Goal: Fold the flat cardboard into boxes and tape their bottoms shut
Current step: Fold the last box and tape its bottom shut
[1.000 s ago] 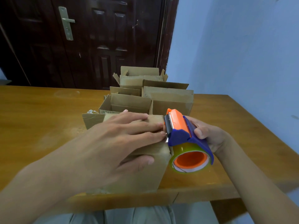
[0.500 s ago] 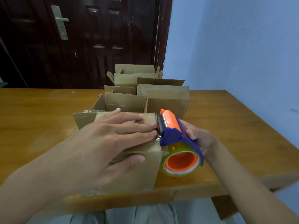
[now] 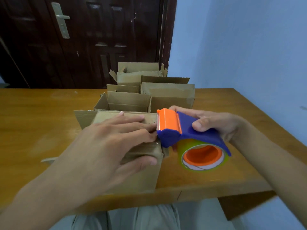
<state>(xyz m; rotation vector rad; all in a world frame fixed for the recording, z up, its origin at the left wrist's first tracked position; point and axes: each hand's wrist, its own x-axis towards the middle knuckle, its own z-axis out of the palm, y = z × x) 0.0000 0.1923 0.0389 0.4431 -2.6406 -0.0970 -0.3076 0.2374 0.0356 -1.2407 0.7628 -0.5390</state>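
Both hands are working on one box at the near edge of the table, seen from the head camera; the left hand is lying flat on top of the cardboard box, its fingers straight and pressing the closed flaps down, with the thumb resting on the side facing the person; the right hand is gripping the blue body of the tape dispenser, its fingers curled round it and the thumb on top; the orange cutter end is sitting at the right edge of the box top, touching the left fingertips, and the tape roll is hanging beside the right wall of the box.

The step in hand seems to be laying or cutting the strip over the bottom seam; whether tape is already stuck along the seam cannot be told, since the left hand is covering it. To do it well, the person is needing to keep the flaps pressed level so the seam is not opening, to hold the dispenser square to the seam, and to keep the fingertips away from the toothed blade; the box is standing close to the table edge, so a strong pull could be sliding it off.

Behind it, several finished boxes are standing open in a group on the table, in front of a dark door.
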